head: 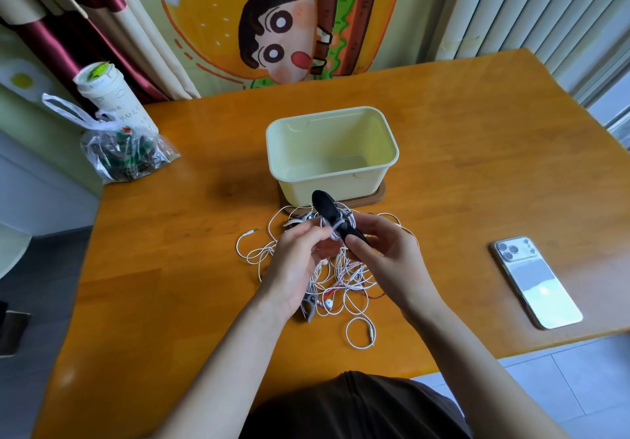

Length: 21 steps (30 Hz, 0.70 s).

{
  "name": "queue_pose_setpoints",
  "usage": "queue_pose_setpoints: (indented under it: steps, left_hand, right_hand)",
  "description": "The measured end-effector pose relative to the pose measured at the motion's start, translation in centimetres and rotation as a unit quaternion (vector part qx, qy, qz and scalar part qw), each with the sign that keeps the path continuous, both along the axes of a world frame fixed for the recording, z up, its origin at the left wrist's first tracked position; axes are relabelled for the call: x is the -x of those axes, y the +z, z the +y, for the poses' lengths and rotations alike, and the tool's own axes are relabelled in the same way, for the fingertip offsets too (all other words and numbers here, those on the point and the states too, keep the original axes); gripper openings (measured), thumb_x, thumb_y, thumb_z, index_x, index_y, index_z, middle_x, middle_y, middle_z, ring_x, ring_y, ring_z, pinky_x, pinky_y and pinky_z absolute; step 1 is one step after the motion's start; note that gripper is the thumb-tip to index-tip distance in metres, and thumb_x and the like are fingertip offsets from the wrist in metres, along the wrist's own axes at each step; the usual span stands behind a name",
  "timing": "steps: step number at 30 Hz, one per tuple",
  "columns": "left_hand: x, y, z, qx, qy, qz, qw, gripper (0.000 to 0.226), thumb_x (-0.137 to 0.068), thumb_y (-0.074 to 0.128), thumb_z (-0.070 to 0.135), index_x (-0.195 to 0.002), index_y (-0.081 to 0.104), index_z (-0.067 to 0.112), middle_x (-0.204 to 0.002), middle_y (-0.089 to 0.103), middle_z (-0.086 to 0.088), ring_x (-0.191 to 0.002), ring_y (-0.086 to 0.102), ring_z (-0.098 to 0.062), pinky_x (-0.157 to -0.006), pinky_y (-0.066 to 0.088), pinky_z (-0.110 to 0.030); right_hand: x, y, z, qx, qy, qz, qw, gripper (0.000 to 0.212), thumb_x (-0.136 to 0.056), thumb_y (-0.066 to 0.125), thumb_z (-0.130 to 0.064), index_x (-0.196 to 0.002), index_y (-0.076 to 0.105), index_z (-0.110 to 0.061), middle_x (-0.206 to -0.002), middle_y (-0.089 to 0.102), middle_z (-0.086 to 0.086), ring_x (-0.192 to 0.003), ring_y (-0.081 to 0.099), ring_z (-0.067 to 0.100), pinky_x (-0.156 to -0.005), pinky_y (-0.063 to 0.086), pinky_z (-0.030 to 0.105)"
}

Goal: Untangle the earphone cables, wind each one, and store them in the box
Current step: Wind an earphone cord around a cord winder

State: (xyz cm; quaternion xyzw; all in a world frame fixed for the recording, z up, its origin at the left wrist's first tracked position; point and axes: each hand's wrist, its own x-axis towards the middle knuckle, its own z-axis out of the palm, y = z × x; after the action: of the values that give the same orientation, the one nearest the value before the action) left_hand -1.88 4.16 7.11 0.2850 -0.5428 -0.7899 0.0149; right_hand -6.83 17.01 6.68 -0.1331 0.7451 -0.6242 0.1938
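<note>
Your tangle of white earphone cables [341, 278] lies on the bench [170, 268], just in front of the open pale yellow box [358, 182]. Above it, your right hand [392, 261] grips a black oblong piece [325, 208] with cable looped round it, while the fingers of your left hand [296, 268] pinch that cable. A phone [535, 281] lies well to the right.

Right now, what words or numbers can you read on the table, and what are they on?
None can be read clearly.
On the cup: dark printed characters, too blurred to read.
On the plastic bag: red and green print, too crumpled to read.
On the phone and the box: no writing shows.
</note>
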Motion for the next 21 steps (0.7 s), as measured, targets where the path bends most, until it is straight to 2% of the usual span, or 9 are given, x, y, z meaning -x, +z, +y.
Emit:
queue_pose_setpoints:
  steps: [2,6,8,12,16,18,21]
  left_hand:
    - [0.2,-0.3,-0.2,0.017,0.003,-0.02,1.0,0.018,-0.094,0.051,0.013,-0.097,0.069,0.013,-0.086,0.072,-0.001,-0.086,0.065,-0.015,-0.071,0.049,-0.023]
    - [0.9,-0.5,-0.8,0.062,-0.01,-0.04,0.997,0.018,-0.092,0.058,0.029,-0.103,0.067,0.017,-0.094,0.073,0.0,-0.09,0.069,-0.012,-0.072,0.051,-0.023]
    - [1.6,-0.5,-1.3,0.088,-0.004,-0.035,0.996,0.017,-0.092,0.059,0.026,-0.101,0.065,0.014,-0.097,0.072,-0.002,-0.093,0.067,-0.013,-0.077,0.05,-0.023]
    - [3.6,-0.3,-2.5,0.153,-0.008,-0.044,0.987,0.015,-0.093,0.058,0.025,-0.098,0.065,0.014,-0.096,0.069,-0.002,-0.087,0.061,-0.008,-0.068,0.046,-0.014]
    - [6.3,-0.2,-5.2,0.228,0.007,-0.034,0.973,0.015,-0.098,0.048,0.026,-0.097,0.062,0.021,-0.096,0.062,0.007,-0.092,0.056,-0.006,-0.075,0.041,-0.016]
    - [7.5,-0.9,-7.3,0.334,0.019,-0.03,0.942,0.013,-0.097,0.05,0.025,-0.104,0.06,0.022,-0.102,0.055,0.007,-0.096,0.054,-0.01,-0.08,0.042,-0.018]
    - [9.3,-2.7,-10.9,0.508,0.0,-0.092,0.856,0.024,-0.094,0.054,0.022,-0.118,0.058,0.018,-0.113,0.045,0.002,-0.111,0.048,-0.021,-0.099,0.037,-0.036]
  right_hand:
    - [0.3,-0.3,-0.1,-0.009,-0.006,-0.011,1.0,0.025,-0.086,0.065,-0.01,-0.11,0.064,-0.02,-0.103,0.07,-0.004,-0.09,0.068,0.015,-0.081,0.056,0.033]
    - [1.3,-0.4,-0.4,-0.046,0.012,-0.014,0.999,0.027,-0.086,0.065,-0.008,-0.11,0.063,-0.017,-0.101,0.069,-0.004,-0.086,0.068,0.015,-0.076,0.058,0.03]
    - [1.8,-0.4,-0.6,-0.059,0.025,-0.009,0.998,0.029,-0.084,0.067,-0.009,-0.111,0.062,-0.019,-0.101,0.069,-0.007,-0.084,0.067,0.013,-0.074,0.058,0.029]
    - [3.5,-0.1,-1.6,-0.093,0.047,0.003,0.995,0.028,-0.084,0.069,-0.013,-0.11,0.062,-0.02,-0.098,0.068,-0.009,-0.076,0.067,0.005,-0.07,0.057,0.022]
    - [6.5,0.1,-2.8,-0.089,0.051,0.0,0.995,0.023,-0.084,0.069,-0.013,-0.105,0.064,-0.019,-0.093,0.071,-0.006,-0.079,0.068,0.01,-0.075,0.058,0.032]
    - [8.5,0.2,-3.7,-0.086,0.03,-0.004,0.996,0.023,-0.084,0.069,-0.013,-0.105,0.064,-0.017,-0.093,0.072,-0.002,-0.08,0.069,0.013,-0.077,0.058,0.035]
    - [11.9,0.0,-5.6,-0.095,-0.006,0.01,0.995,0.022,-0.083,0.07,-0.013,-0.103,0.061,-0.015,-0.092,0.07,0.001,-0.079,0.07,0.015,-0.077,0.058,0.038]
